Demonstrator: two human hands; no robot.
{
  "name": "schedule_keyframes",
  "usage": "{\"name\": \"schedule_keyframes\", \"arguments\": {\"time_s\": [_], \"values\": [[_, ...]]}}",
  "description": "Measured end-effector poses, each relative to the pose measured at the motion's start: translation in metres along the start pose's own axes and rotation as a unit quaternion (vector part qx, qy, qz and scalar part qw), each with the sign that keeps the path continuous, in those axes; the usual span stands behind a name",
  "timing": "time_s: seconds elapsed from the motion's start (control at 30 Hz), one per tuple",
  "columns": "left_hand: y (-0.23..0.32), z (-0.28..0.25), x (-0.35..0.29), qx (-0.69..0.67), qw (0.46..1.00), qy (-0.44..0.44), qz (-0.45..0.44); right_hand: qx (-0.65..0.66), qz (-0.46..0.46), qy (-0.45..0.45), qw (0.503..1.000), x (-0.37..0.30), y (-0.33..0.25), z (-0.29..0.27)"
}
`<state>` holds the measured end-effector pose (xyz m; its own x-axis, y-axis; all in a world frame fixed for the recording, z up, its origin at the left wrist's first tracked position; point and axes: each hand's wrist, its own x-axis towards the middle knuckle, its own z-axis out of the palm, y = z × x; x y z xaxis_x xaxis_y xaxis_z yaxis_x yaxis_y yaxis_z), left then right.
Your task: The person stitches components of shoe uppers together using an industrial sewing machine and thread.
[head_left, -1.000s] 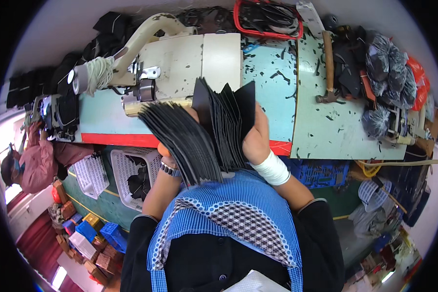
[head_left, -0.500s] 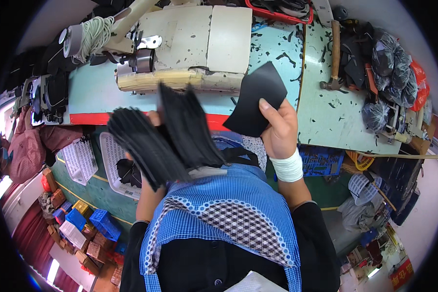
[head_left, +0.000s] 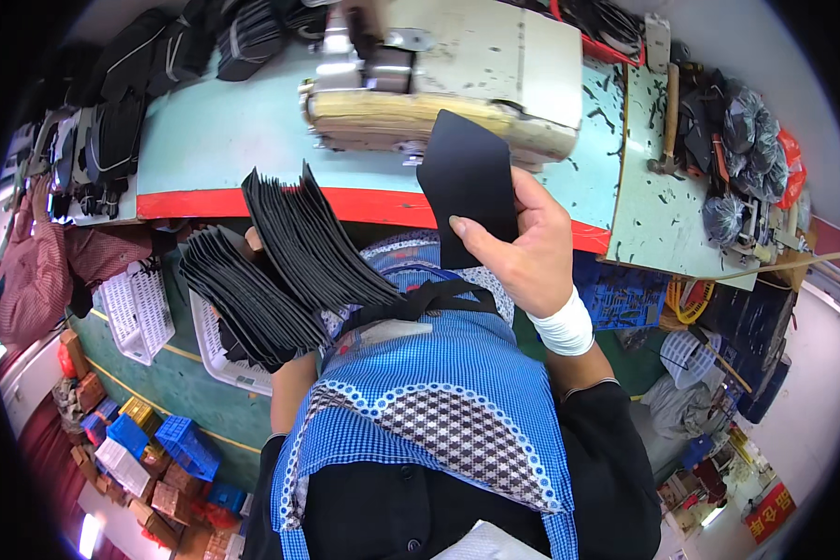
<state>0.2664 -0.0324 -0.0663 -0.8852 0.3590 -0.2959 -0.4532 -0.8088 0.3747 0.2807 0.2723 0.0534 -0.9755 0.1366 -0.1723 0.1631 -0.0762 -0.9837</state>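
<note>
Workshop bench [head_left: 224, 131], pale green top with red front edge; sewing machine [head_left: 448, 84] at its middle. Right hand [head_left: 523, 247]: thumb and fingers pinch one flat black piece [head_left: 467, 182], held up before the machine. Left hand: hidden beneath a fanned stack of black pieces [head_left: 280, 261]; grip cannot be told. Step, as judged: single piece separated from stack. White basket [head_left: 219, 359] lower left; hammer [head_left: 667, 121] right.

Bright, even overhead light, colours saturated. Strong fisheye: the tabletop [head_left: 233, 131] edge bows, black vignette rings the frame. Top centre motion-blurred around the sewing machine [head_left: 457, 84]; the centre is sharp. Mild glare on the pale floor at right. Soft shadows under the fanned black pieces [head_left: 289, 261]. Left rim dim, smeared.
</note>
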Motion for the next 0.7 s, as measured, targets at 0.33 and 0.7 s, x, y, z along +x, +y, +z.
{"name": "schedule_keyframes", "arguments": {"time_s": [0.33,0.7], "values": [[0.154,-0.123,-0.155,-0.017,0.913,0.104,0.393,-0.116,0.04,-0.145,0.982,0.005,0.049,0.271],[0.166,-0.189,-0.288,-0.117,0.844,0.104,0.512,-0.195,0.182,-0.54,0.798,-0.002,0.223,0.57]]}}
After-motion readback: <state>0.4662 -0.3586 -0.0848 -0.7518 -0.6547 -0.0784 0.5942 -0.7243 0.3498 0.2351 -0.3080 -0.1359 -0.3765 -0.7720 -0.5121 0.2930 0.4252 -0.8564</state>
